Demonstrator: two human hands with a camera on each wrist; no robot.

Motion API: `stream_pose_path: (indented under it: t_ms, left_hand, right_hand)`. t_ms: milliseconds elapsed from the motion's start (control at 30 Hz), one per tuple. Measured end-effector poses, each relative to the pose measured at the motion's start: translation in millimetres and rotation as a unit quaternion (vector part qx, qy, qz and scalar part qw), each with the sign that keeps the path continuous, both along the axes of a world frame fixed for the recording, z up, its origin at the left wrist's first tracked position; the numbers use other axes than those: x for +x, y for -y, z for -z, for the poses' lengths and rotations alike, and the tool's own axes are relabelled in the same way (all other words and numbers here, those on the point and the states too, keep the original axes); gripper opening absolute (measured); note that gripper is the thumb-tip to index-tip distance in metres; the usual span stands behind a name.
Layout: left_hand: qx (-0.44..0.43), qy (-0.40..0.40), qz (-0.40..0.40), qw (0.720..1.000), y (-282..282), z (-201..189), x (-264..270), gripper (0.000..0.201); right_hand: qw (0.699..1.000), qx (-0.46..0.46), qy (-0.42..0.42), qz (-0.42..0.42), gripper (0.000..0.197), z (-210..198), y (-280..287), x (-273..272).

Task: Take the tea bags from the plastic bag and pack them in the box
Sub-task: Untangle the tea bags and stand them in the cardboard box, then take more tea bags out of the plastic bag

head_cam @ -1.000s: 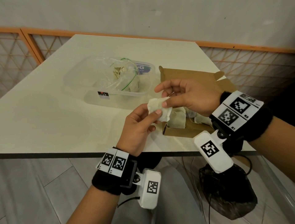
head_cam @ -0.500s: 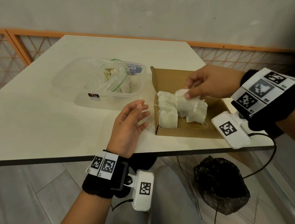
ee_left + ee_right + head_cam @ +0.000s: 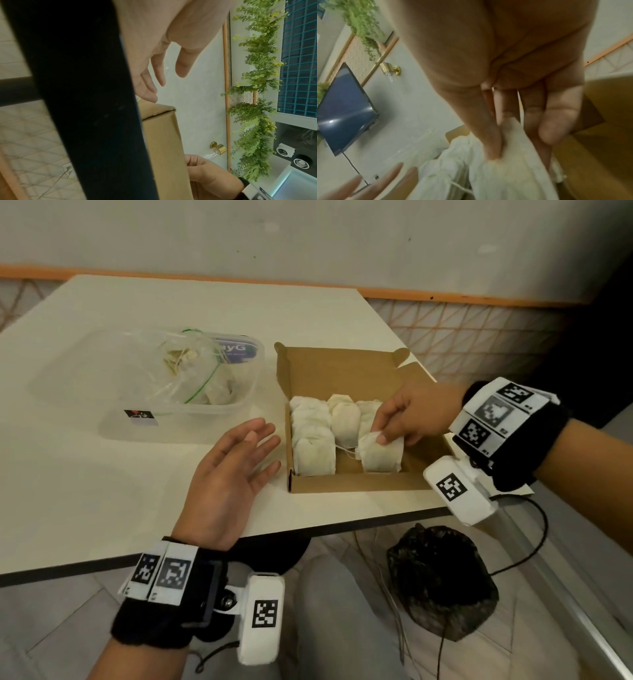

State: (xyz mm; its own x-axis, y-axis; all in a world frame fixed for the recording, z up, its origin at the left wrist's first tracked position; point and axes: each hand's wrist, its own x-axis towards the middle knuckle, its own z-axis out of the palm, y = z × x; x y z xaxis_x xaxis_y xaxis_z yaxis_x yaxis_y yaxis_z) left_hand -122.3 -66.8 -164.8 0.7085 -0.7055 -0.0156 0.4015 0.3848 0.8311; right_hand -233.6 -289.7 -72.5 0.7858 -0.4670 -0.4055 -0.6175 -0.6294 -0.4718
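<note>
An open brown cardboard box sits near the table's front edge with several white tea bags laid inside. My right hand reaches into it from the right and pinches one tea bag at the box's front right; the right wrist view shows thumb and fingers clamped on that tea bag. My left hand hovers empty, palm up with fingers spread, just left of the box. A clear plastic bag holding more tea bags lies in a container to the left.
The plastic bag rests in a clear plastic container on the white table. The table's front edge runs just below the box. A black bag sits on the floor under the right side.
My right hand took the tea bag from the left hand, carried it over the box and lowered it toward the front right. The left hand let go and opened beside the box.
</note>
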Motion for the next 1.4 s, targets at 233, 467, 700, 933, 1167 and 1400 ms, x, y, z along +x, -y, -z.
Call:
stream_pose_path:
  t_ms: [233, 467, 700, 933, 1167, 1400]
  left_hand:
    - [-0.002, 0.011, 0.004, 1.000, -1, 1, 1, 0.030]
    - [0.024, 0.034, 0.007, 0.999, 1, 3, -2, 0.035]
    - [0.082, 0.085, 0.058, 0.991, 8, 1, -8, 0.054]
    - [0.154, 0.154, 0.024, 0.976, 8, -1, -13, 0.048]
    - [0.157, 0.143, 0.013, 0.977, 8, -5, -14, 0.041]
    - [0.153, 0.151, 0.010, 0.977, 8, -6, -16, 0.035]
  right_hand:
    - [0.997, -0.019, 0.050, 0.050, 0.012, 0, 8, 1]
    - [0.985, -0.158, 0.067, 0.028, 0.011, -16, -5, -28]
    - [0.992, -0.106, 0.064, 0.015, 0.019, 20, -23, -47]
    - [0.975, -0.161, 0.155, 0.012, 0.023, 27, -31, -51]
    - [0.961, -0.198, 0.191, -0.007, 0.024, 41, -36, -57]
    - [0.976, -0.177, 0.123, -0.022, 0.066, 52, -46, -56]
